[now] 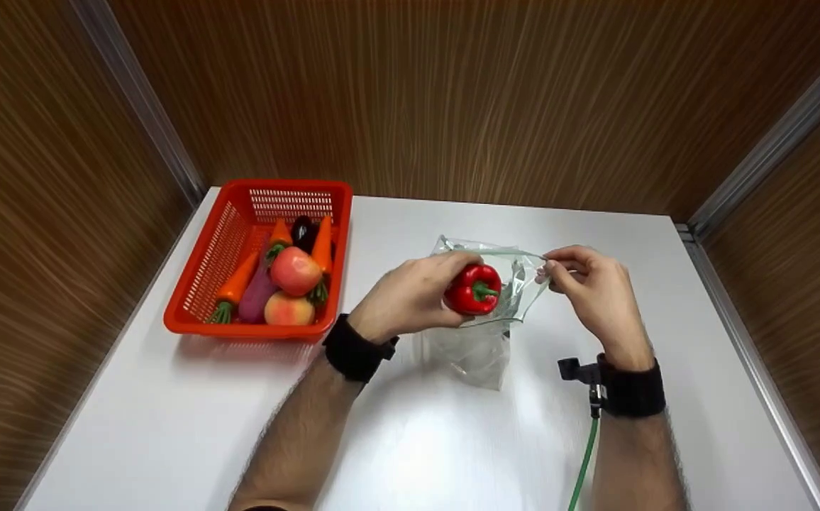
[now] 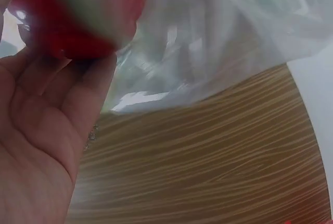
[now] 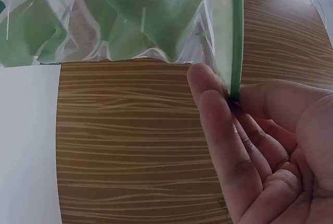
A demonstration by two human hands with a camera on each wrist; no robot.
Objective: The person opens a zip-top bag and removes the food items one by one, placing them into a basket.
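Observation:
A red bell pepper (image 1: 473,289) with a green stem is gripped by my left hand (image 1: 417,294), thumb on the near side and fingers on the far side. It is at the mouth of a clear zip bag (image 1: 467,355); in the left wrist view the pepper (image 2: 83,15) overlaps the plastic. My right hand (image 1: 591,291) pinches the bag's green zip edge at its right corner between thumb and fingertips. The right wrist view shows that green zip strip (image 3: 237,36) running up from the pinch, with green print on the bag (image 3: 145,21).
To the left stands a red plastic basket (image 1: 176,312) holding carrots (image 1: 240,277), a purple eggplant (image 1: 254,298), a dark eggplant (image 1: 303,232) and two peach-like fruits (image 1: 295,271). Wood-patterned panels surround the white table (image 1: 169,426). A green cable (image 1: 583,465) runs from the right wristband.

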